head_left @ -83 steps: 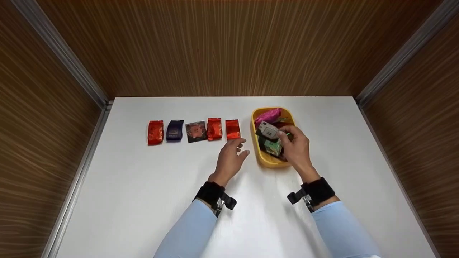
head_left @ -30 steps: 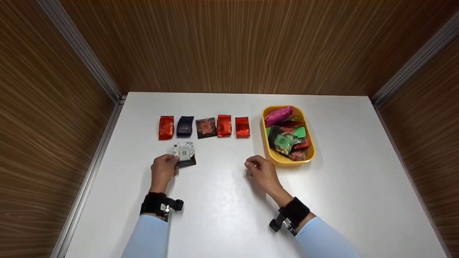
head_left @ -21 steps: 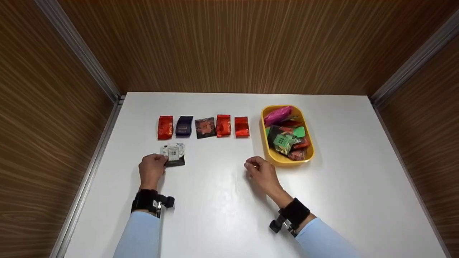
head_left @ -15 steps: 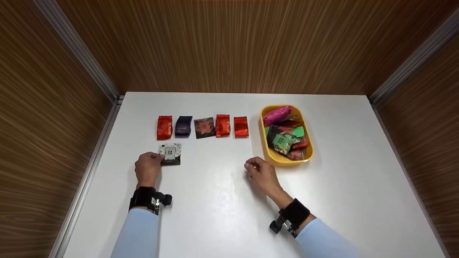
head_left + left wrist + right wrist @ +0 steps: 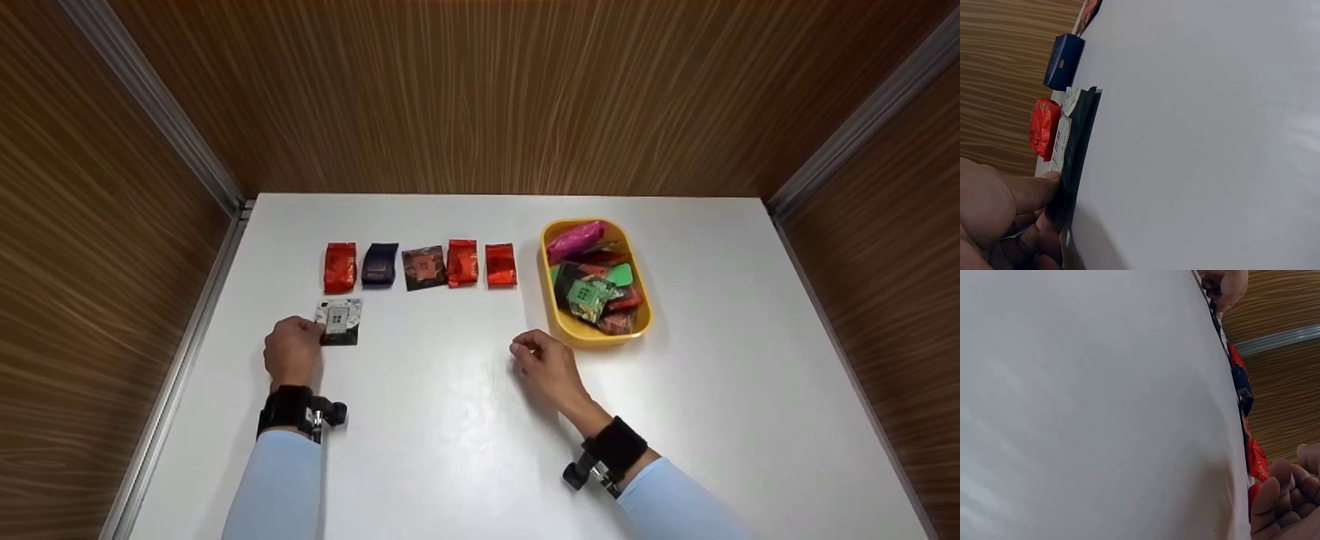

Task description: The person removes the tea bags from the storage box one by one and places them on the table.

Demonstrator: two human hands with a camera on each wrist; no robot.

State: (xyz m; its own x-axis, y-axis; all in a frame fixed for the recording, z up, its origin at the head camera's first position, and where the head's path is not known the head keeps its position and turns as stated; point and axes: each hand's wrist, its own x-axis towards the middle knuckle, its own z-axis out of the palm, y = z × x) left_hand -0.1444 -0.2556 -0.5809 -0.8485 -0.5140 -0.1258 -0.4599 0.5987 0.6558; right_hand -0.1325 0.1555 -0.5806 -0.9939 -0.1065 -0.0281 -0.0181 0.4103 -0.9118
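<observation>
My left hand (image 5: 294, 349) pinches a square black-and-white sachet (image 5: 343, 321) by its left edge, thumb on top. The sachet lies close over the white table, just in front of a red foil packet (image 5: 340, 268). In the left wrist view the thumb presses the printed face of the sachet (image 5: 1081, 126), and the other fingers are curled underneath. My right hand (image 5: 553, 367) rests in front of the yellow basket (image 5: 581, 332), fingers loosely curled, holding nothing. In the right wrist view its fingers (image 5: 1268, 498) show at the lower right.
To the right of the red packet, a row continues with a dark blue packet (image 5: 379, 265), a dark sachet with a red label (image 5: 424, 277) and two more red packets. The basket holds a pink packet (image 5: 576, 240), a green-labelled sachet (image 5: 585, 294) and others. Wood-grain panels enclose the table.
The black-and-white sachet, first in my right hand over the basket, is now in my left hand and has moved left to below the row. My right hand has come down from the basket.
</observation>
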